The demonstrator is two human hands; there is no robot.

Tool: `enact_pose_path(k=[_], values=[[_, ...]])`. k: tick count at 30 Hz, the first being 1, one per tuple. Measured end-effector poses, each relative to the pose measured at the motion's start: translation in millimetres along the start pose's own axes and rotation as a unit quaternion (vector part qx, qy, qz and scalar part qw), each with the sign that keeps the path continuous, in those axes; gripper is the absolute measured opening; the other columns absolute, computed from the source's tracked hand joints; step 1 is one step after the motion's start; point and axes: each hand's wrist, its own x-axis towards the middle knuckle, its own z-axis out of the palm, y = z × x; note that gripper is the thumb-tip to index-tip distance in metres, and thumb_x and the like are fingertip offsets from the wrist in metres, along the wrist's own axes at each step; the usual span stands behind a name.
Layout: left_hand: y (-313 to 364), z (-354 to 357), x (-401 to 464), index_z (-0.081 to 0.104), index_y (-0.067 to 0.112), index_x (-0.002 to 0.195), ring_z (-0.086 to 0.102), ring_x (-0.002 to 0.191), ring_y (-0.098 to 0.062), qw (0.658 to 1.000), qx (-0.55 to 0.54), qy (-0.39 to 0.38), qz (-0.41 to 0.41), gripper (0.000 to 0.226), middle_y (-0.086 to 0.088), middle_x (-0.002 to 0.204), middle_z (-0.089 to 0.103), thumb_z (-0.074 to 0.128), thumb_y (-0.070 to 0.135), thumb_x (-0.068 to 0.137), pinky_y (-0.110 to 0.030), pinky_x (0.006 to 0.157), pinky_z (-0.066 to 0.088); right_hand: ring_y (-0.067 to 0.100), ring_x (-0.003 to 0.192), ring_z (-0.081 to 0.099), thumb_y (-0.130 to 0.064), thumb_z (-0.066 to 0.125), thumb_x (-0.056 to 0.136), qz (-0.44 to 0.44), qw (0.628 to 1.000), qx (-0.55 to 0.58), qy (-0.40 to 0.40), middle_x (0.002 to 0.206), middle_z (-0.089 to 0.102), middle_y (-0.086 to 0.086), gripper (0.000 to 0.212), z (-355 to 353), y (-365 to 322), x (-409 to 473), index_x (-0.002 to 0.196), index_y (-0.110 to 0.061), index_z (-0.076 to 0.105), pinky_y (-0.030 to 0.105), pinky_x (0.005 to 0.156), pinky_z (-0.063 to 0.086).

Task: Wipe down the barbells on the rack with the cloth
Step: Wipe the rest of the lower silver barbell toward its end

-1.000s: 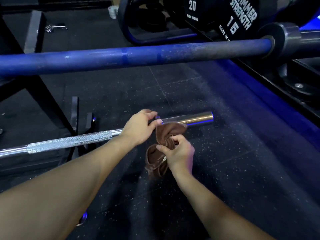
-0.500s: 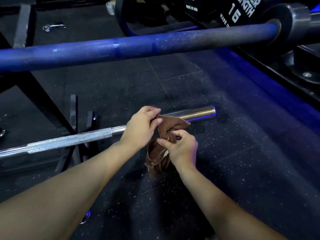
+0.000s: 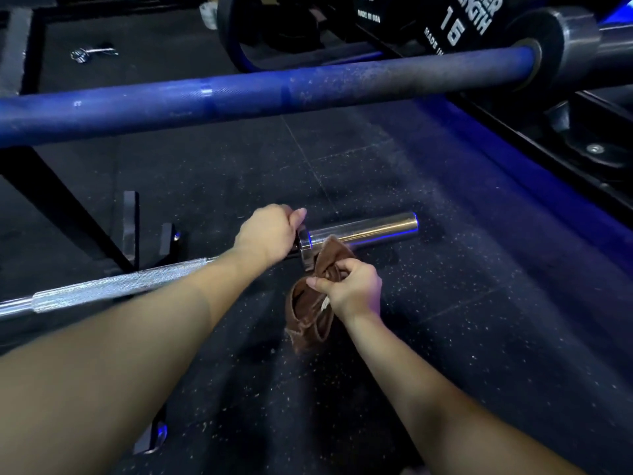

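Note:
A chrome barbell lies across the lower rack, its smooth sleeve pointing right. My left hand is closed around the bar just left of the sleeve's collar. My right hand grips a bunched brown cloth below the collar; the cloth's upper corner touches the underside of the sleeve. A blue barbell runs across the top of the view on a higher rest, dusted with white specks, ending in a dark collar at the right.
Black weight plates stand behind the blue bar. Black rack legs and upright posts sit at left. The floor is speckled black rubber matting. A small metal clip lies far left.
My left hand let go of the cloth and closed on the chrome bar beside the collar. The cloth dropped off the sleeve's top and now hangs from my right hand, uncovering the collar.

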Motion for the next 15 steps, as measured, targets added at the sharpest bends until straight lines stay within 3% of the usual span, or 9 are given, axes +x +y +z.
enact_pose_path(k=[2, 5, 10, 13, 15], values=[[-7, 8, -19, 0.066, 0.013, 0.109, 0.056, 0.107, -0.027, 0.99, 0.004, 0.127, 0.064, 0.031, -0.008, 0.111, 0.062, 0.046, 0.034, 0.098, -0.032, 0.087, 0.042, 0.009, 0.065, 0.058, -0.02, 0.088, 0.064, -0.011, 1.0, 0.003, 0.003, 0.07, 0.063, -0.007, 0.025, -1, 3, -1, 0.079, -0.02, 0.068, 0.007, 0.053, 0.039], [-17, 27, -44, 0.058, 0.009, 0.126, 0.055, 0.113, -0.024, 0.977, 0.021, 0.131, 0.166, 0.039, -0.005, 0.122, 0.06, 0.06, 0.026, 0.091, -0.04, 0.104, 0.039, 0.008, 0.062, 0.057, -0.019, 0.087, 0.064, -0.016, 1.0, 0.007, 0.006, 0.068, 0.064, -0.006, 0.022, 0, 5, -2, 0.075, -0.019, 0.069, 0.013, 0.055, 0.041], [-15, 24, -31, 0.05, 0.016, 0.136, 0.046, 0.125, -0.019, 0.989, 0.057, 0.084, 0.108, 0.041, 0.0, 0.134, 0.052, 0.041, 0.033, 0.1, -0.037, 0.113, 0.022, 0.012, 0.069, 0.06, -0.018, 0.088, 0.062, -0.017, 1.0, -0.001, 0.007, 0.074, 0.068, -0.002, 0.023, 3, 2, 0, 0.077, -0.018, 0.071, 0.021, 0.068, 0.047], [-6, 13, -21, 0.054, 0.017, 0.128, 0.047, 0.123, -0.028, 1.0, 0.019, -0.003, 0.019, 0.043, -0.006, 0.132, 0.053, 0.026, 0.038, 0.102, -0.036, 0.102, 0.034, 0.015, 0.075, 0.064, -0.018, 0.088, 0.062, -0.012, 1.0, 0.003, 0.011, 0.074, 0.068, -0.002, 0.025, 4, 1, 0, 0.072, -0.022, 0.065, 0.023, 0.071, 0.05], [0, 9, -18, 0.058, 0.017, 0.119, 0.049, 0.119, -0.031, 0.999, 0.038, -0.02, -0.019, 0.046, -0.009, 0.126, 0.056, 0.022, 0.039, 0.103, -0.037, 0.095, 0.036, 0.018, 0.083, 0.065, -0.02, 0.088, 0.063, -0.002, 1.0, -0.008, 0.014, 0.077, 0.068, -0.002, 0.027, 6, 0, 1, 0.071, -0.024, 0.063, 0.028, 0.078, 0.052]])
